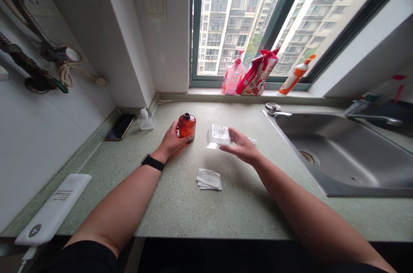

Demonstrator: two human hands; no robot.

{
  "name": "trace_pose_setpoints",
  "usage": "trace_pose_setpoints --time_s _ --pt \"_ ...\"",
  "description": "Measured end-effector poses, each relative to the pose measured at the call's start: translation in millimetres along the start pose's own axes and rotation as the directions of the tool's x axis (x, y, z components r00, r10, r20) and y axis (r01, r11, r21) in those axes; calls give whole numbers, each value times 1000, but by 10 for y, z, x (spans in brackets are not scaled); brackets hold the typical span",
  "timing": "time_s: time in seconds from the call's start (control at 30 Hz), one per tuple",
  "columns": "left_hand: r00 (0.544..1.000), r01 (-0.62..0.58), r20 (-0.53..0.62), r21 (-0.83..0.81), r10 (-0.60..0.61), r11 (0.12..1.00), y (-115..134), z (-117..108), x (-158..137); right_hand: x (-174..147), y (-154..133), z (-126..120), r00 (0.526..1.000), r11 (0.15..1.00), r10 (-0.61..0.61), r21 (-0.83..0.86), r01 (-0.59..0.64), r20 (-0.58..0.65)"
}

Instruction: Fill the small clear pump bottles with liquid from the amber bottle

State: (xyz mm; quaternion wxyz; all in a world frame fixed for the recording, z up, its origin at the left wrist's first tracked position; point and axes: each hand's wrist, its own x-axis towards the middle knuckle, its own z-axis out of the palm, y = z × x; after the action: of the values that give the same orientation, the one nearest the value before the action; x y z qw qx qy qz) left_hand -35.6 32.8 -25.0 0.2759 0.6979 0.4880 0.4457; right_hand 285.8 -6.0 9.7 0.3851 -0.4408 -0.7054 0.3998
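From the head view, a small stack of folded white tissue (209,179) lies on the speckled pale-green counter (245,208). Beyond the tissue and to its left is a rounded, see-through amber bottle (187,125) with a narrow dark neck; my left fingers curl around it, thumb across the near side, on my left hand (172,140). Beyond the tissue and slightly to its right is a clear, square-sided container (217,137); my right hand (242,147) pinches it from its right side, thumb near, fingers far. I cannot tell whether its base touches the counter. The two stand apart. A small clear item (253,140) lies farther right of the tissue.

I judge it best to hold both upright, since the amber neck looks uncapped, and to press the square sides evenly, without squeezing.
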Motion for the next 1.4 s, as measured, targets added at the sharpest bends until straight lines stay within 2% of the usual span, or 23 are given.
trace_pose_setpoints --time_s 0.17,0.3,0.5,0.63,0.73,0.87,1.07,1.4 --pt "999 21 -29 -11 -21 1000 56 12 -20 304 -342 -204 993 997 -69 38 72 -94" --pt "1000 -25 4 -24 25 999 155 23 -70 542 -579 -346 984 992 -115 38 121 -139" --pt "992 -119 32 -19 120 993 346 53 -161 608 -543 -423 968 990 -141 -13 142 -208" --pt "987 -159 18 10 159 987 412 76 -195 526 -403 -475 975 989 -122 -109 103 -186" --pt "979 -201 -21 64 202 978 422 83 -201 493 -352 -508 975 977 -152 -171 124 -160" --pt "960 -262 -58 156 273 953 442 72 -200 487 -357 -500 978 961 -181 -228 154 -103" --pt "947 -288 -43 330 319 899 514 53 -224 456 -411 -486 970 897 -243 -387 214 -27" --pt "964 -243 30 515 266 822 646 68 -279 378 -560 -528 960 773 -280 -589 237 20"
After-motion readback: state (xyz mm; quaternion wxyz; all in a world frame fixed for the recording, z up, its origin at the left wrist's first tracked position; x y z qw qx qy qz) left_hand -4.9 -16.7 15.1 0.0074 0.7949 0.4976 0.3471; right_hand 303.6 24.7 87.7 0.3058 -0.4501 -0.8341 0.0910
